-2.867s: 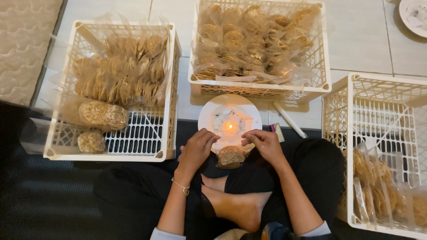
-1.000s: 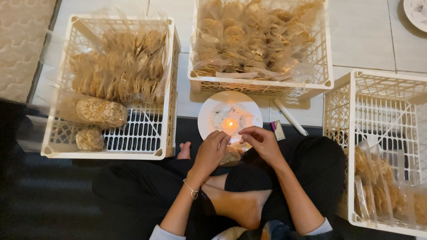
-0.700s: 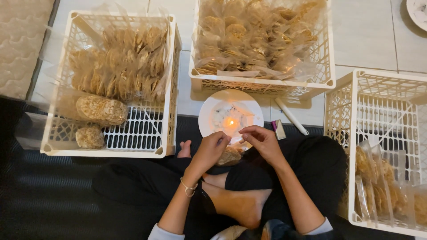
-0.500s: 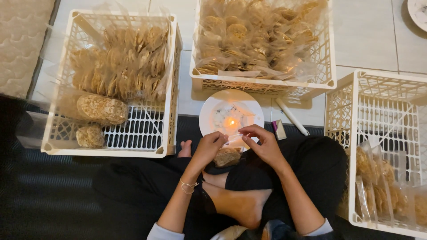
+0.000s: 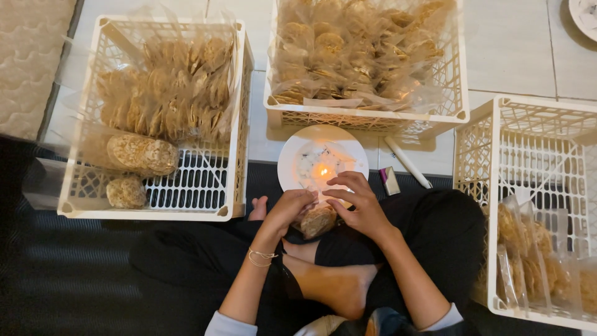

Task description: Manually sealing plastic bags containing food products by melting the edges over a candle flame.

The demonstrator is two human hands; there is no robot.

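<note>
Between both hands, a cracker bag (image 5: 318, 219) is pinched: left hand (image 5: 291, 208) and right hand (image 5: 356, 205) fingers closed on its top, held at the candle (image 5: 323, 172), apparently for heat-sealing. Crates (image 5: 155, 118) are set at ten, twelve and three o'clock.

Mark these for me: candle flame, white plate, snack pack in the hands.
candle flame (image 5: 323, 172), head view, centre of the glow.
white plate (image 5: 290, 163), head view, bare left rim.
snack pack (image 5: 318, 220), head view, visible middle between the hands.
</note>
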